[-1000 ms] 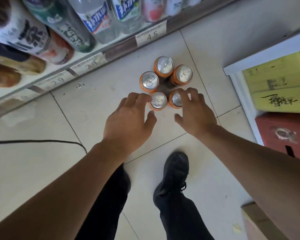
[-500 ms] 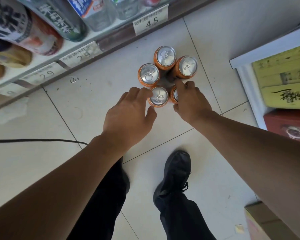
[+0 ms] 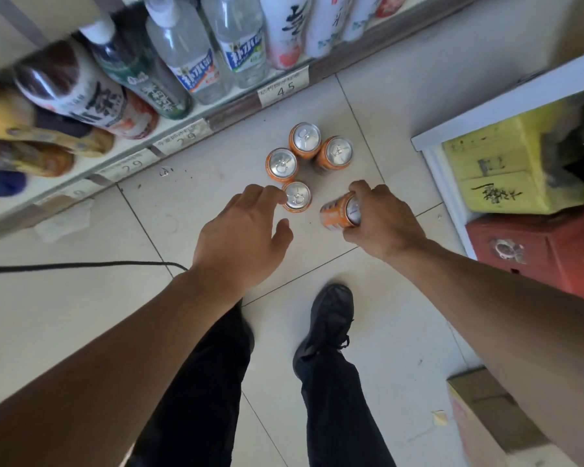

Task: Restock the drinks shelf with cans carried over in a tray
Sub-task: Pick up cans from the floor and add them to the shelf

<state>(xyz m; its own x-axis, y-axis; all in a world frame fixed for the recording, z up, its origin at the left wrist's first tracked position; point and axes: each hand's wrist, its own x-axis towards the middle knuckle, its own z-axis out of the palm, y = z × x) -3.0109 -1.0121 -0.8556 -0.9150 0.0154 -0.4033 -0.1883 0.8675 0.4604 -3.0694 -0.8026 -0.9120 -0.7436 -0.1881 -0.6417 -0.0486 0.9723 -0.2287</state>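
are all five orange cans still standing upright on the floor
No, four cans stand upright on the floor, while the right hand grips the fifth can, tilted.

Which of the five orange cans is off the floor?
The can gripped in the right hand, tilted sideways; the other four stand upright on the floor.

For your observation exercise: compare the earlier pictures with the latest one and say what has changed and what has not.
The right hand has gripped one orange can, lifted it from the cluster and tilted it sideways. The left hand stays open, its fingers by the nearest standing can. The other three cans stayed upright on the floor.
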